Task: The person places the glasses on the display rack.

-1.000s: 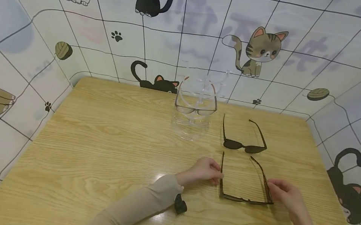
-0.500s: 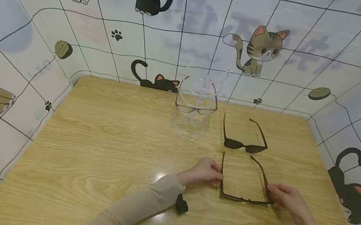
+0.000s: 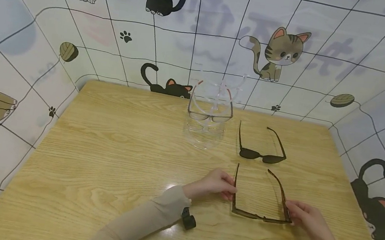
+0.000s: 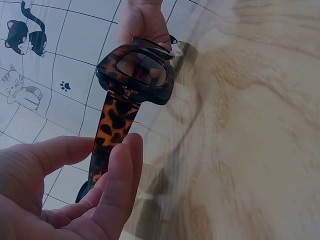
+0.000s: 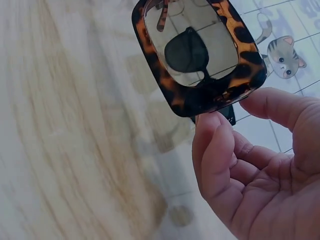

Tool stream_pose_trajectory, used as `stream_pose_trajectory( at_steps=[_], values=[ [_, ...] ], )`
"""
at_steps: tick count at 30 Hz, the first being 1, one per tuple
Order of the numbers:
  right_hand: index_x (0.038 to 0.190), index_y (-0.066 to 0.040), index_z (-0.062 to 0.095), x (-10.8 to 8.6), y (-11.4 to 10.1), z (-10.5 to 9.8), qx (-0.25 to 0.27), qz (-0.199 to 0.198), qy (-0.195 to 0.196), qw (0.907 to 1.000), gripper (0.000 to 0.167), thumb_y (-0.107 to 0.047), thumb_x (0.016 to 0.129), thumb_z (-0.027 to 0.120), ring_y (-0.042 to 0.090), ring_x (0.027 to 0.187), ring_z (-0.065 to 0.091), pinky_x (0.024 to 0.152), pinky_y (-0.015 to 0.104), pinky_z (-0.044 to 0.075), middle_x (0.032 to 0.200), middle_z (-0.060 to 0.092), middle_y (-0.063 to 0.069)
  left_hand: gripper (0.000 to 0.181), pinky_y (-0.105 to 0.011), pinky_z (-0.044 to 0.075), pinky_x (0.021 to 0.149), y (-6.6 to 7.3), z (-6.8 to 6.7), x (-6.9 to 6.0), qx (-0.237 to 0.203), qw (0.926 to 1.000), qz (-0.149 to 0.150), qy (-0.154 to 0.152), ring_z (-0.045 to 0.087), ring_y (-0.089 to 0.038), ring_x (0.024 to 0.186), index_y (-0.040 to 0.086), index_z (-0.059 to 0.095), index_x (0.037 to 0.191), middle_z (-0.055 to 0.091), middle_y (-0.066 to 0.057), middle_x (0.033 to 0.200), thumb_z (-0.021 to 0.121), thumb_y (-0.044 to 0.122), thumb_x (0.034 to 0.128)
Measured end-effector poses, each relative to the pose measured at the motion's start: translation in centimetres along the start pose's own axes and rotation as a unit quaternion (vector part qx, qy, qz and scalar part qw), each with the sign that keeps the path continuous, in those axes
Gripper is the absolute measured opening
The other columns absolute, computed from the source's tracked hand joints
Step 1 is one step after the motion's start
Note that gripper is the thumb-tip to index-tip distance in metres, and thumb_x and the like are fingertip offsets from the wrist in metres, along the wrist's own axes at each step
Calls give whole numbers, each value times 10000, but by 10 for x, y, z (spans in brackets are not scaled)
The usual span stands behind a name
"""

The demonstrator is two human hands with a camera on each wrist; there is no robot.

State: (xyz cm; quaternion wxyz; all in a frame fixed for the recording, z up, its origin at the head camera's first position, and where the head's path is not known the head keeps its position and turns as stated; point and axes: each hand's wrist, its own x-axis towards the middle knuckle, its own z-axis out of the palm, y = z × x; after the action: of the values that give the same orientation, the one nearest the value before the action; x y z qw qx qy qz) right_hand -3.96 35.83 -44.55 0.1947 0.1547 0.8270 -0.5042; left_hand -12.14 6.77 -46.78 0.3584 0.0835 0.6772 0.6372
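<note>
A pair of tortoiseshell glasses [image 3: 247, 214] is held by its spread temples, the front facing the person. My left hand [image 3: 218, 183] pinches one temple; the left wrist view shows thumb and fingers about the brown-patterned temple [image 4: 116, 120]. On the other side, my right hand [image 3: 308, 220] grips the other temple close to its hinge. In the right wrist view, the fingers and thumb of that hand [image 5: 260, 165] meet at the corner of the thick frame [image 5: 247, 75]. Just beyond lie black sunglasses [image 3: 271, 159] with their temples unfolded, untouched.
Behind and to the left stands a clear display stand [image 3: 201, 142] bearing grey-framed glasses [image 3: 209, 117] and a fainter, clear pair below them. The wooden table [image 3: 120, 143] is bordered at the back and sides by cat-patterned walls [image 3: 173, 44].
The tortoiseshell glasses have shifted slightly toward the person, their front tilting a little lower. My right hand has come nearer with them, while my left moved slightly left. Both grips hold.
</note>
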Motion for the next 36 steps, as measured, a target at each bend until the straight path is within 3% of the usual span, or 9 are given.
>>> stream_pose_trajectory(
  at_steps=[5, 9, 12, 13, 19, 21, 24, 27, 36],
  values=[
    [1294, 132, 444, -11, -3, 2, 237, -27, 22, 9997, 552, -316, 979, 504, 69, 802, 572, 684, 274, 525, 940, 609, -76, 184, -293, 570, 602, 0, -3, -6, -66, 9998, 141, -136, 669, -190, 622, -78, 628, 994, 674, -106, 752, 665, 16, 841],
    [1170, -95, 597, -16, -6, 2, 543, -74, 54, 9985, 293, -298, 977, 513, 60, 798, 571, 697, 256, 520, 906, 610, -122, 180, -326, 574, 638, 3, -6, -12, -324, 9992, 181, -167, 654, -169, 613, -83, 624, 988, 667, -105, 753, 663, 10, 839],
    [1063, -239, 610, -19, -8, 2, 667, -159, 25, 9976, 142, -286, 982, 504, 17, 824, 562, 711, 232, 511, 922, 597, -171, 195, -336, 574, 658, 6, -9, -15, -561, 9981, 177, -160, 635, -152, 610, -102, 617, 1006, 660, -107, 770, 655, -5, 842],
    [1081, -231, 611, -19, -10, 2, 685, -191, 25, 9975, 157, -285, 983, 501, 2, 837, 556, 718, 225, 508, 935, 592, -186, 203, -334, 574, 658, 7, -10, -16, -625, 9978, 187, -153, 631, -149, 610, -110, 614, 1015, 660, -112, 776, 652, -7, 844],
    [1317, 46, 457, -21, -21, 5, 479, -533, 78, 9974, 480, -305, 991, 479, -107, 926, 514, 751, 166, 486, 1009, 538, -273, 273, -350, 570, 702, 15, -18, -21, -844, 9961, 252, -76, 636, -141, 643, -108, 601, 1088, 673, -131, 840, 652, 34, 860],
    [1292, 12, 489, -21, -26, 6, 573, -672, 110, 9960, 423, -286, 992, 479, -94, 929, 528, 750, 162, 485, 1015, 558, -254, 284, -338, 569, 702, 18, -20, -23, -911, 9954, 286, -49, 635, -138, 648, -105, 596, 1103, 671, -118, 839, 647, 43, 866],
    [1181, -152, 563, -19, -34, 6, 796, -840, 99, 9932, 240, -275, 990, 486, -72, 933, 544, 744, 148, 478, 1017, 574, -239, 289, -307, 569, 678, 24, -25, -27, -1007, 9943, 363, 22, 629, -136, 646, -112, 591, 1112, 657, -95, 815, 637, 44, 873],
    [1083, -219, 596, -17, -43, 8, 1109, -1059, 60, 9882, 141, -243, 989, 494, -29, 921, 571, 735, 153, 482, 999, 603, -198, 303, -272, 564, 661, 30, -30, -30, -1069, 9933, 426, 93, 626, -130, 649, -119, 582, 1124, 644, -67, 807, 634, 43, 873],
    [1005, -217, 677, -8, -72, 14, 1755, -1947, -301, 9646, 227, -115, 990, 474, 62, 856, 615, 731, 168, 492, 956, 661, -93, 289, -266, 559, 675, 51, -46, -44, -1208, 9889, 800, 336, 609, -114, 650, -124, 566, 1116, 617, -33, 787, 617, 40, 883]
  ],
)
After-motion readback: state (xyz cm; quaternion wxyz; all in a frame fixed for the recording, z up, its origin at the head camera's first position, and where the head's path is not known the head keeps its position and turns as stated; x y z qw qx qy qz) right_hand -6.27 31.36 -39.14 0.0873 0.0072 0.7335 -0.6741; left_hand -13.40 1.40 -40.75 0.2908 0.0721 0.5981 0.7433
